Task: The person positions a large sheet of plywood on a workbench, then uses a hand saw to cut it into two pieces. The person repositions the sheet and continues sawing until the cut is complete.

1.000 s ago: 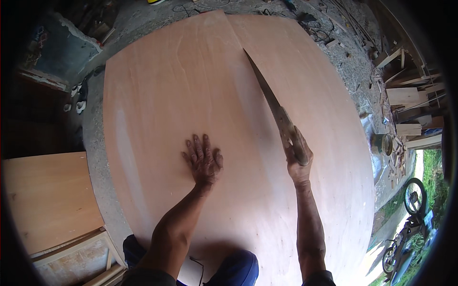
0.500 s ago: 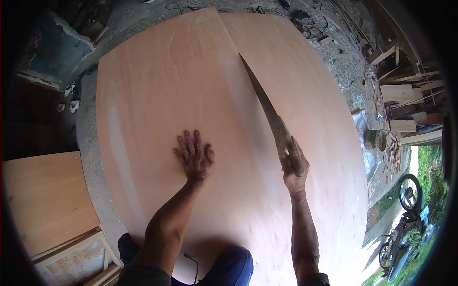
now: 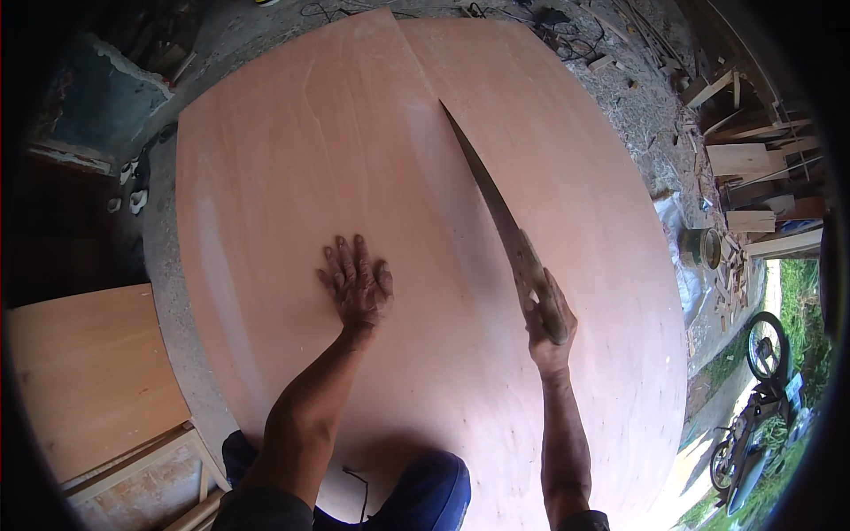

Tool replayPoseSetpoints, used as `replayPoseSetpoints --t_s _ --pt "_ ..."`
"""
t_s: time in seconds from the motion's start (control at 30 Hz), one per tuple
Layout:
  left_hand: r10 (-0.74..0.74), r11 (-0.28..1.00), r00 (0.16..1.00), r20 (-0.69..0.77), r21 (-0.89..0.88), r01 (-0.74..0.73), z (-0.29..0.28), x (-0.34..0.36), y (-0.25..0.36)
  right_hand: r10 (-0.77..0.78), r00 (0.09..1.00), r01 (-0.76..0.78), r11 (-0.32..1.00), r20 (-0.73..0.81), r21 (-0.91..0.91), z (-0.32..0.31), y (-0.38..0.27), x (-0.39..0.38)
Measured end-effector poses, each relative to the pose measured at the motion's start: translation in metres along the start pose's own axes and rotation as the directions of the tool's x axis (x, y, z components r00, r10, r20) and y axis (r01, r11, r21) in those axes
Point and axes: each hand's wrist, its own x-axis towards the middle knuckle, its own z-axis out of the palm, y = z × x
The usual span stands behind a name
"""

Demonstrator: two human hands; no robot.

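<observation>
A large pale plywood sheet [image 3: 292, 159] lies flat on the ground and fills most of the view. A cut line runs from its far edge down toward the middle. My left hand [image 3: 356, 283] lies flat on the sheet with fingers spread, left of the cut. My right hand [image 3: 549, 323] grips the wooden handle of a hand saw [image 3: 482, 181], whose long blade slants away from me along the cut line. My knee in blue trousers [image 3: 434, 491] rests on the near edge of the sheet.
A second wooden board [image 3: 84, 372] lies at the left, with a wooden frame [image 3: 150, 460] below it. Offcuts and planks [image 3: 753, 168] are piled at the right beside a tin can [image 3: 702, 248]. A parked motorbike [image 3: 761, 398] stands at the lower right. Rubble and cables cover the far ground.
The saw and my right hand have slid slightly toward me along the cut. My left hand stays flat on the sheet, and the view has shifted a little.
</observation>
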Motion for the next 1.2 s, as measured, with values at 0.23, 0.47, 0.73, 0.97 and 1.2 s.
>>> replayPoseSetpoints --t_s 0.23,0.47,0.73,0.97,1.2 --pt "0.006 1.000 0.999 -0.043 0.003 -0.006 0.005 -0.001 0.001 -0.114 0.988 0.149 0.892 0.107 -0.426 -0.063 0.008 -0.105" --pt "0.016 0.998 0.999 -0.036 -0.061 -0.018 0.003 0.001 0.006 0.027 0.999 -0.028 1.000 0.024 0.012 0.000 0.006 0.003" --pt "0.027 1.000 0.996 -0.084 -0.008 -0.028 0.009 -0.001 -0.002 -0.192 0.979 0.200 0.866 0.065 -0.458 -0.076 0.020 -0.122" --pt "0.013 1.000 1.000 -0.007 -0.019 -0.013 0.002 0.001 0.003 -0.055 0.998 0.055 0.993 0.004 -0.107 -0.020 0.016 -0.028" --pt "0.000 0.999 0.999 -0.034 0.050 0.001 0.009 -0.001 -0.004 -0.180 0.981 0.194 0.876 0.075 -0.442 -0.117 0.019 -0.183"
